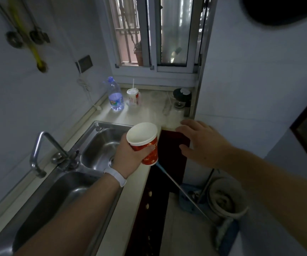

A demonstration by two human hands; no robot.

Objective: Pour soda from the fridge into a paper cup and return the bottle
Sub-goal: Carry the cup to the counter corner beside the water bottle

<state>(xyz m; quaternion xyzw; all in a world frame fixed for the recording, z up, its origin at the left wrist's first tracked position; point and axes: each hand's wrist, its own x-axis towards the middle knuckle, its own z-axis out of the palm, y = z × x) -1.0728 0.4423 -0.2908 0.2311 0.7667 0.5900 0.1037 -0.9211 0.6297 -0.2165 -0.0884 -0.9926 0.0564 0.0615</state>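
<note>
The left hand (128,156) grips an empty red paper cup (145,143) (right hand (202,143) open, holding nothing), so fetching soda, pouring and returning remain.

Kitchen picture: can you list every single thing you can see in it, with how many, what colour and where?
paper cup: 1, red outside and white inside, held above the counter edge by the sink
water bottle: 1, clear with a blue cap, back of the counter
lidded cup with straw: 1, white and red, right beside the water bottle
sink: 2 basins, steel, left side of the counter
tap: 1, grey metal, behind the sink
hanging utensils: several, dark and yellow, left wall
window: 1, white frame, above the counter
bucket: 1, pale, floor at right
left hand: holding the paper cup, white wristband
right hand: open, empty, by the counter's corner
</note>
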